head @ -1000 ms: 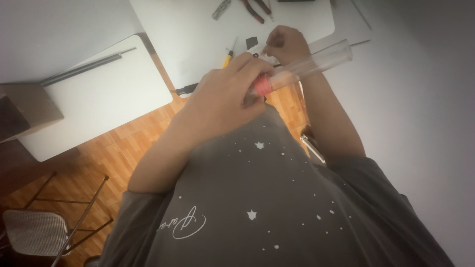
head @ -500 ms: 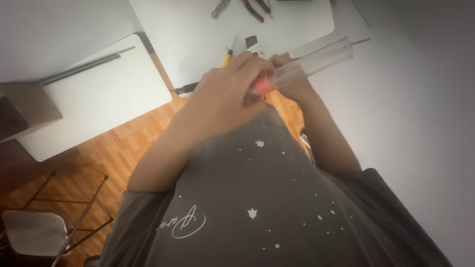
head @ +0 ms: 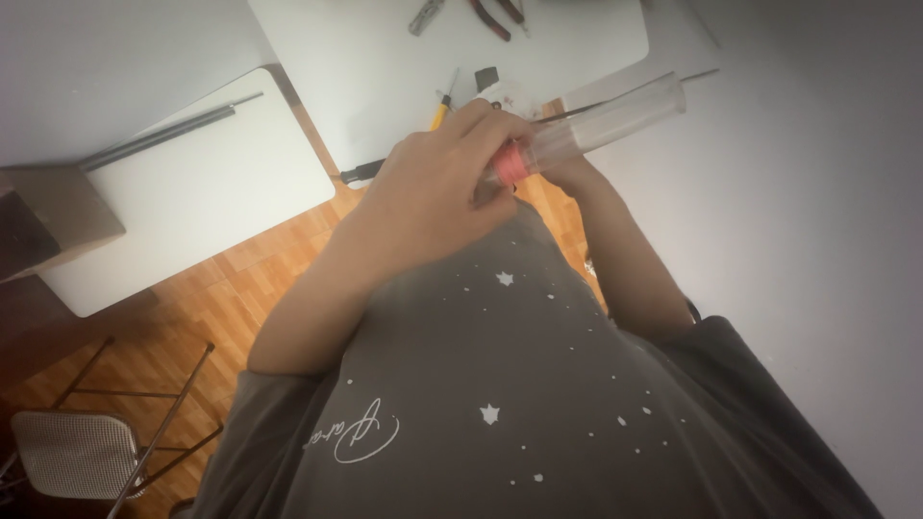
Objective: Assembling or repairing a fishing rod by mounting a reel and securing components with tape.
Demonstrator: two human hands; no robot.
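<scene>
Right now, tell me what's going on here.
A person in a grey shirt holds a clear plastic tube up over a white table. The left hand grips the tube's pink end; the right hand supports it from underneath, mostly hidden. Pliers and a yellow-handled screwdriver lie on the table.

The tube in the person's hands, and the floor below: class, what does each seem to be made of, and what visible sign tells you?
Tube: probably clear plastic, perhaps glass; the tabletop shows through its wall. A pinkish-red end piece sits under the left hand.
Floor: apparently wood parquet or wood-look laminate; warm orange-brown short blocks laid in a pattern.
</scene>
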